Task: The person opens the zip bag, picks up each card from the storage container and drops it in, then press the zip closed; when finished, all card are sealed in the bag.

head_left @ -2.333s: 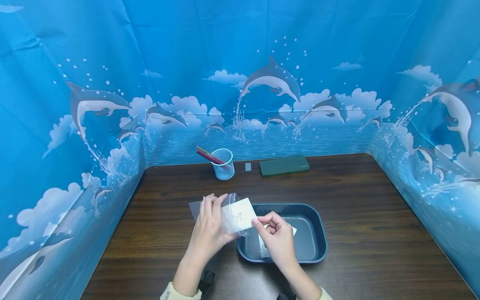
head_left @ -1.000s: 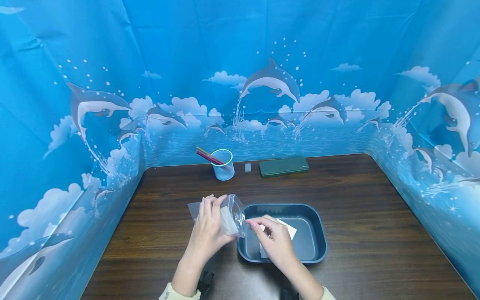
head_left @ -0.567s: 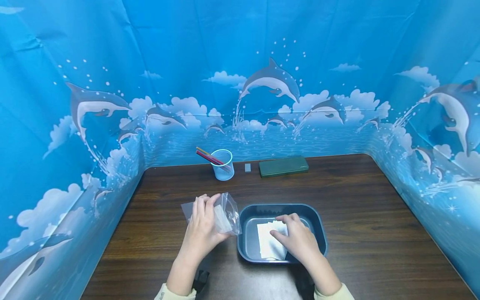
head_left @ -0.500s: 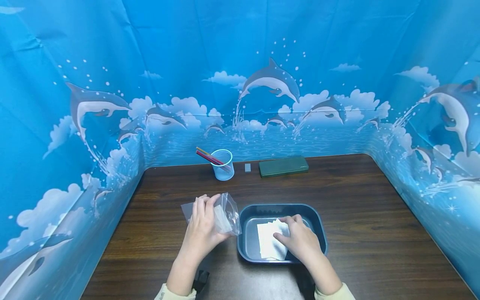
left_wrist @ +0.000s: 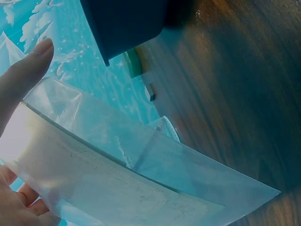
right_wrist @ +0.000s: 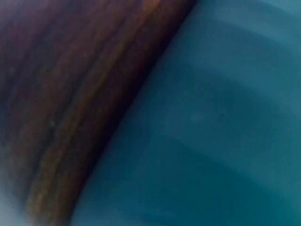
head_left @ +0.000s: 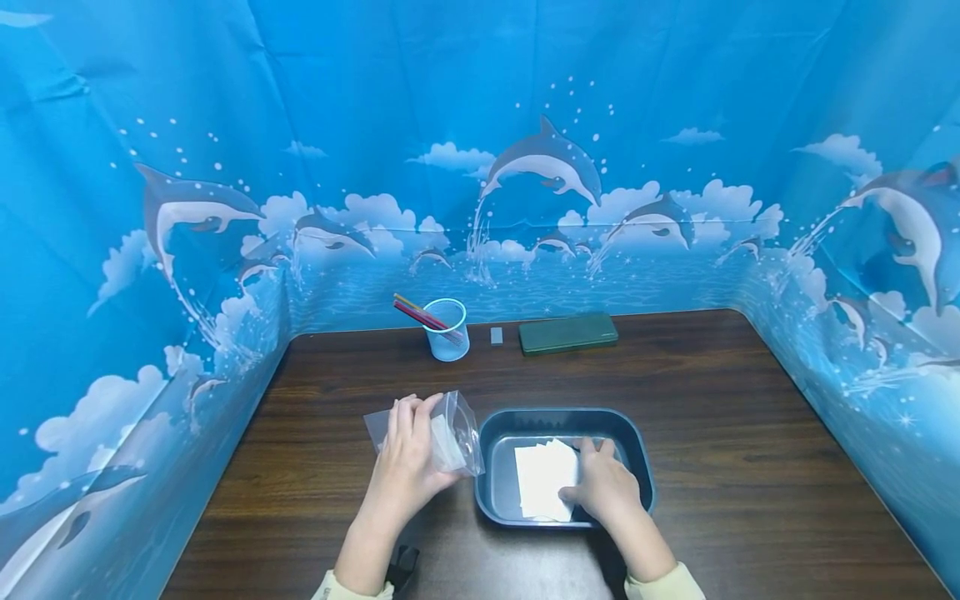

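Observation:
In the head view, my left hand (head_left: 405, 458) grips a clear zip bag (head_left: 459, 433) left of the tray. White paper cards (head_left: 447, 442) show inside it; in the left wrist view the thumb lies along one side of the bag (left_wrist: 155, 160) and the fingers along the other. Several white cards (head_left: 543, 479) lie overlapped in a dark blue-grey tray (head_left: 487, 492). My right hand (head_left: 609, 483) is down in the tray at the cards' right edge, fingers loosely spread, thumb at the top card. The right wrist view shows only a blurred tray wall (right_wrist: 202, 132) and tabletop.
At the back of the brown table (head_left: 750, 450) stand a light blue mesh pen cup (head_left: 448, 342) with pencils (head_left: 420, 313), a small grey block (head_left: 497, 336) and a green case (head_left: 567, 333). A blue dolphin-print curtain (head_left: 480, 83) surrounds the table.
My right hand drew a card out of the bag, laid it on the others in the tray, let go and moved to their right edge. My left hand shifted slightly left with the bag.

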Motion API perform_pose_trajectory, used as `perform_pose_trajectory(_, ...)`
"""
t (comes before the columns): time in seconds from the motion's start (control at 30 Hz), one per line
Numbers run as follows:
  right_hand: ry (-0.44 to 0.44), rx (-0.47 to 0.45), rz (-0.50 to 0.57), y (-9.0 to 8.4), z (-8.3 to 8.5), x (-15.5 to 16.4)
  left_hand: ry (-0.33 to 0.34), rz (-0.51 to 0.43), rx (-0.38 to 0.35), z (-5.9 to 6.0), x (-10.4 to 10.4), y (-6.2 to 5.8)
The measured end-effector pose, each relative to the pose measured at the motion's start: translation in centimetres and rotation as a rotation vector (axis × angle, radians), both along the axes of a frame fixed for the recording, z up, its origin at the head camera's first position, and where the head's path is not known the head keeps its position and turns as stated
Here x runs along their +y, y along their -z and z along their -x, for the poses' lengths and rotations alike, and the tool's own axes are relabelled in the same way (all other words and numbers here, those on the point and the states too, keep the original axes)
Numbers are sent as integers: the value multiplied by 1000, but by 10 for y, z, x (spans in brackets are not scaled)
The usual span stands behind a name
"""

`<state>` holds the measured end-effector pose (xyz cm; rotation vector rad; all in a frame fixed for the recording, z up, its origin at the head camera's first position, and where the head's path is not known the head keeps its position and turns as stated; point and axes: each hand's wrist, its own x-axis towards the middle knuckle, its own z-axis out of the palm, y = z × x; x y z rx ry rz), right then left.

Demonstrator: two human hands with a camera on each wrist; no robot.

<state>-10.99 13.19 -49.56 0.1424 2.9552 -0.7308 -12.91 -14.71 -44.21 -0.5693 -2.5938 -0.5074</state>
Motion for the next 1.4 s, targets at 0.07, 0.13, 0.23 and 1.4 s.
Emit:
perform_pose_trajectory(0.07, -6, -3, 0, 0, 0, 0, -6, 2, -9, 0, 0, 0)
perform_pose_trajectory(0.13, -14, -14, 4, -1, 1, 1, -11, 4, -11, -1, 1, -1)
perform_pose_trajectory(0.23, -11, -34, 13, -1, 1, 2, -13, 5, -7, -1, 1, 0)
perform_pose_trajectory(1.4, 53, 246, 158, -48, -5, 10, 0, 1, 21, 0, 0, 2)
